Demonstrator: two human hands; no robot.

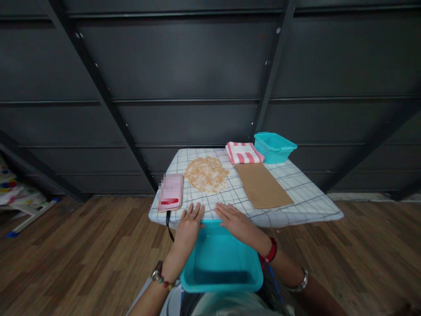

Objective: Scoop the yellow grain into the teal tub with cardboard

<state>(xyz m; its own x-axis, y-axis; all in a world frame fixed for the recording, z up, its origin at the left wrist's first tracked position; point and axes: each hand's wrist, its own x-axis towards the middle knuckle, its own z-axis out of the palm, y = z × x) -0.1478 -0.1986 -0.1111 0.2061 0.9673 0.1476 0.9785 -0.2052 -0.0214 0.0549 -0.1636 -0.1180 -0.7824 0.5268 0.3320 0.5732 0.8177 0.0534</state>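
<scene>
My left hand (190, 226) lies flat at the table's front edge, fingers stretched out over the checked cloth. My right hand (236, 221) rests there too, its fingers extended toward the left one. Both hold nothing. Below and between them is a turquoise plastic basin (221, 259), close against my body, its far rim by my hands and its inside bare. Beyond my fingertips a spread heap of yellow kernels mixed with whitish grains (207, 174) lies on the cloth; the kernels look like corn.
On the table (315, 206), a pink phone or case (171, 192) with a black strap lies left. A brown cardboard sheet (265, 186) is to the right. Behind it are a folded pink-and-white striped towel (244, 153) and a second turquoise basin (275, 148). A dark panelled wall (190, 57) stands behind.
</scene>
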